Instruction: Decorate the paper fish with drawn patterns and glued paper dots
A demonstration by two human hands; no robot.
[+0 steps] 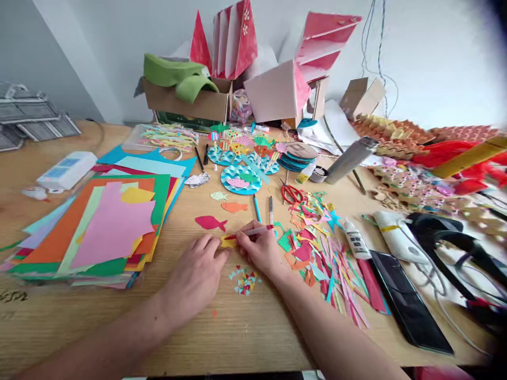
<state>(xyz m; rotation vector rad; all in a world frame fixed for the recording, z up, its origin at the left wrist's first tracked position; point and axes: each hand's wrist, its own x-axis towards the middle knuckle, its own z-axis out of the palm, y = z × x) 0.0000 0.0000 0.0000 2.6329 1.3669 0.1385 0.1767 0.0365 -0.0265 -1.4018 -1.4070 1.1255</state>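
Observation:
My right hand [261, 249] grips a red felt-tip pen [258, 230], whose tip is over a small yellow paper piece [228, 241]. Bent over the left side of that piece, my left hand [204, 264] pins it to the table with its fingertips; the hands hide part of its outline. Just beyond lie a dark pink paper fish [210, 222], an orange paper fish [234, 207] and a pale green spotted one [218, 196]. Small red, yellow and blue paper bits [245, 281] are scattered between my wrists.
Coloured paper sheets [111, 227] are stacked at left. Paper scraps [317, 248], red scissors [292, 193], a glue bottle [355, 240] and a phone [410, 298] lie at right. Behind are decorated blue discs [241, 179], a metal flask [352, 158] and a cardboard box [186, 100].

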